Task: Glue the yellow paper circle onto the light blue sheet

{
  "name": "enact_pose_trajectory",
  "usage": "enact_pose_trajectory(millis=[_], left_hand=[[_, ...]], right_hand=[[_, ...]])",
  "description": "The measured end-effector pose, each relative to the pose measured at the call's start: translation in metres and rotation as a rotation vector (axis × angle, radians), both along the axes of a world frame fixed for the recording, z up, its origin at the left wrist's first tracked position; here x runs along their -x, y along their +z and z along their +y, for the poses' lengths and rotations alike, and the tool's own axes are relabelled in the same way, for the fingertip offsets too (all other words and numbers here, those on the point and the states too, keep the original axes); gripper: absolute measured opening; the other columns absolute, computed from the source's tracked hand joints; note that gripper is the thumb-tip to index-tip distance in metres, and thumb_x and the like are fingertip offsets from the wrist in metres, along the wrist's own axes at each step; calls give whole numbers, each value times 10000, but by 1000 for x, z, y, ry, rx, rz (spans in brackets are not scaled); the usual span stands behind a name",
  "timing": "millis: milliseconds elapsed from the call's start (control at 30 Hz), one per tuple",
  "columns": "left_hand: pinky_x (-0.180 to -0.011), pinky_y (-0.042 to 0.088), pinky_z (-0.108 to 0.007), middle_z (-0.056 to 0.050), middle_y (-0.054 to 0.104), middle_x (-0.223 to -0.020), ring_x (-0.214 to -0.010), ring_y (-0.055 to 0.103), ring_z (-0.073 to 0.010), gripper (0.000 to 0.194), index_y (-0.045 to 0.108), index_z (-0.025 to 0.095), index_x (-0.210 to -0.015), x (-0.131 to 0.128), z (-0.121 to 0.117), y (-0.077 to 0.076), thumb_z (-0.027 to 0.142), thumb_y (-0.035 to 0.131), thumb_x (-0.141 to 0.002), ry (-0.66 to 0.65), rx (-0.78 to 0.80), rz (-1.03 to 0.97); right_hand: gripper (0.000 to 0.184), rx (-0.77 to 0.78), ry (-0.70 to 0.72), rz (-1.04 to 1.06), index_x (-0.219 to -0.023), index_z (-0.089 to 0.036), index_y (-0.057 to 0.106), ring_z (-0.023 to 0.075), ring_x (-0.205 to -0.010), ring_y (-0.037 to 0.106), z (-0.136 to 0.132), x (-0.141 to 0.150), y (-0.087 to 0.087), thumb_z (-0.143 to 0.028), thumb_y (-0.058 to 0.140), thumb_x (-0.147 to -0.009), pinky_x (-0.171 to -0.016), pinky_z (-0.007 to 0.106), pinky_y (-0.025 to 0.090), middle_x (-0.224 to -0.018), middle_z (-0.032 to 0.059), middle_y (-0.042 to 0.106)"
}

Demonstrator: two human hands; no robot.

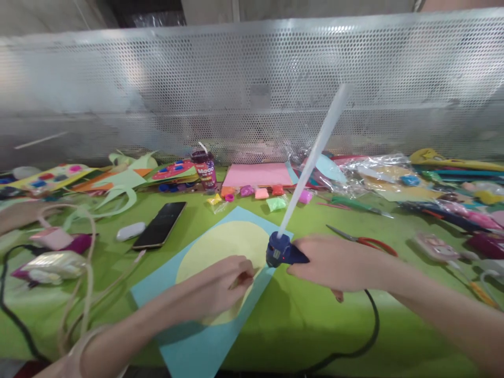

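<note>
My right hand (334,262) is wrapped round a dark blue hot glue gun (277,251), its fingers mostly hidden beneath the hand. A long translucent glue stick (315,157) slants up out of the gun. Below lies a light blue sheet of paper (189,349), set at an angle, with a pale yellow paper circle (220,241) on top. My left hand (224,286) reaches over the circle, its curled fingers pinching at the circle's right edge, just left of the glue gun. The fingertips partly hide the paper there.
A black phone (160,226) and a white case (131,231) lie left. Behind stand a drink cup (205,170), pink paper (258,175) and several small clay packets (276,202). Orange-handled scissors (374,243) lie right. Another person's hand (18,215) shows far left. A black cord (372,320) trails nearby.
</note>
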State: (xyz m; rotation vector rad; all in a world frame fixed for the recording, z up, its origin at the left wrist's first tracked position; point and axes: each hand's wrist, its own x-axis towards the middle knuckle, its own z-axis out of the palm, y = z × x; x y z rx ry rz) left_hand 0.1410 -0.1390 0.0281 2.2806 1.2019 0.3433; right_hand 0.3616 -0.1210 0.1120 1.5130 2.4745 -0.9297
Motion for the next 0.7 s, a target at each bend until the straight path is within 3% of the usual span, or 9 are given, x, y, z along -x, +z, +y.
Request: enact_pose_trajectory(millis=[267,433,700], left_hand=[[-613,348,-250,-11,479,-711,-647,428,-139,103,439,178,-710,-3,2,3,102,376,-740,10,37,60],[-625,335,-256,-14,500,-737,-677,441,-148,164,477,175,-739,-1,-2,14,180,337,-824,18,83,68],[-656,338,-255,-12,519,-765,-709,463,-146,176,502,174,-776,1,-2,10,200,342,-845,5,61,47]], right_hand=[[162,144,-16,159,-685,-171,415,113,-395,580,-6,-2,-7,-282,382,-799,-298,160,371,-633,-29,424],[129,305,-93,148,-775,-164,444,87,-348,540,-5,-6,-14,-291,428,-791,-335,168,399,-604,-48,470],[78,283,-171,129,-754,-169,428,70,-334,490,-10,-8,-25,-236,406,-789,-397,164,392,-459,-94,386]])
